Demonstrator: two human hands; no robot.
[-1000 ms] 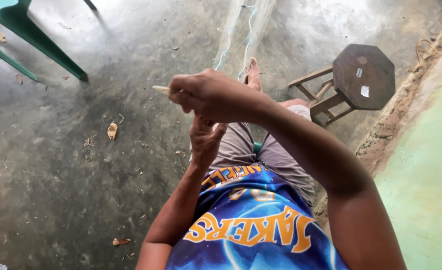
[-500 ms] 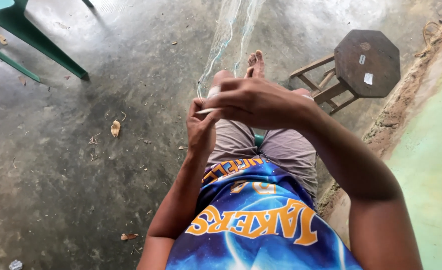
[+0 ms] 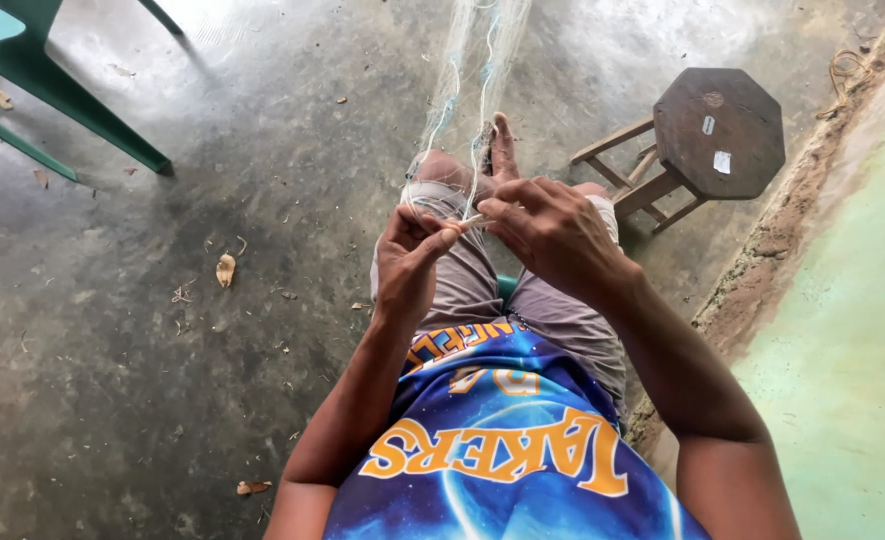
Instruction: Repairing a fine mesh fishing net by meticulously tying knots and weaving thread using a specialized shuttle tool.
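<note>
The pale, fine-meshed fishing net (image 3: 478,60) runs off the top edge, so its far end is unseen. The green plastic chair (image 3: 33,85) is cut by the top and left edges. What the left hand (image 3: 413,262) and right hand (image 3: 553,235) pinch between them is too small to identify. The right forearm leaves the frame's bottom.

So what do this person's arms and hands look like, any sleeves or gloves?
Both arms are bare from the shoulder down: no sleeves, gloves, watch or rings visible. The left hand and right hand are uncovered. The top is a sleeveless blue jersey with orange lettering.
</note>
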